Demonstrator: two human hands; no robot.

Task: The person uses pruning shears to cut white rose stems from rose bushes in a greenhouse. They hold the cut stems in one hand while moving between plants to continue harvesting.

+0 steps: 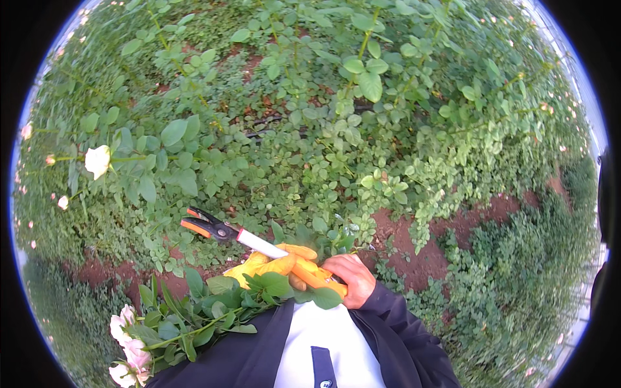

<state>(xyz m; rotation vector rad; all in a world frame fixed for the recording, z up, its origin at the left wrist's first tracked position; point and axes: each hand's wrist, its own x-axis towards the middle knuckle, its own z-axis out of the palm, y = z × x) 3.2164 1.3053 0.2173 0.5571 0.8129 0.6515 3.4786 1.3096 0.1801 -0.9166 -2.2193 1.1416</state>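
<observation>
My left hand (259, 269), in a yellow-orange glove, is closed about a long-reach pruner (262, 245) with a white shaft and orange handle. The pruner's black-and-orange jaws (213, 228) stand apart at the upper left, over low leaves. My bare right hand (354, 279) has its fingers curled at the handle end; part of its grip is hidden. Cut pale pink roses (136, 354) with leafy stems lie along my left forearm, heads at the lower left. Leaves partly cover the glove and handle.
Dense rose bushes (301, 169) stand before me, with upright stems (364, 46) at the top. A cream-white rose (97, 161) is at the left, with a smaller bloom (63, 202) below it. Bare reddish soil (417, 257) shows between the rows at the right.
</observation>
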